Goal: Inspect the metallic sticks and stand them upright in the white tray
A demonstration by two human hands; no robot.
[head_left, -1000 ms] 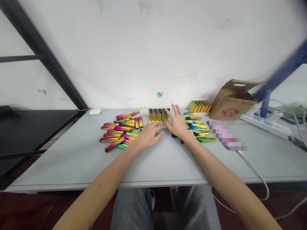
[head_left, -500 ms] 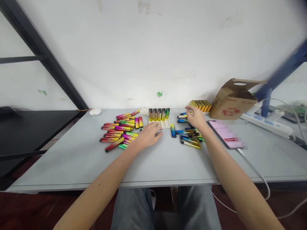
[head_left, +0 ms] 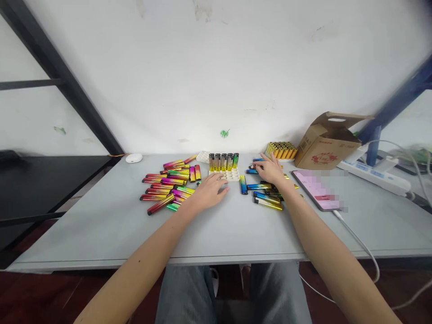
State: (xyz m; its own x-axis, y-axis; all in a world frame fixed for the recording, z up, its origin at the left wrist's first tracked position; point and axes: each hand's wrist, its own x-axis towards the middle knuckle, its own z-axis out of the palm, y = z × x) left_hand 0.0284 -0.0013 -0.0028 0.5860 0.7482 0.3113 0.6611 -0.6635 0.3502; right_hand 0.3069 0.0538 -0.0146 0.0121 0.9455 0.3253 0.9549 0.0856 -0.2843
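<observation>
Several lighters (head_left: 223,162) stand upright in the back rows of a white holed tray (head_left: 233,175). My left hand (head_left: 211,190) lies at the tray's front left edge, its fingers apart and nothing in them. My right hand (head_left: 270,170) is over the blue and gold lighters on the right, fingertips down on one; whether it grips that lighter is unclear. In front of it lies a loose pile of blue and gold lighters (head_left: 268,204). A blue lighter (head_left: 243,184) lies by the tray's right side. Red, pink and green lighters (head_left: 160,191) are heaped on the left.
A block of upright gold lighters (head_left: 285,150) stands at the back right, beside an open cardboard box (head_left: 327,146). A phone (head_left: 315,189) with a cable and a white power strip (head_left: 378,177) lie further right. A white case (head_left: 134,158) sits at the back left.
My right hand has moved slightly left and down onto the lighters, its fingers now lower among them. My left hand has stayed at the tray.
</observation>
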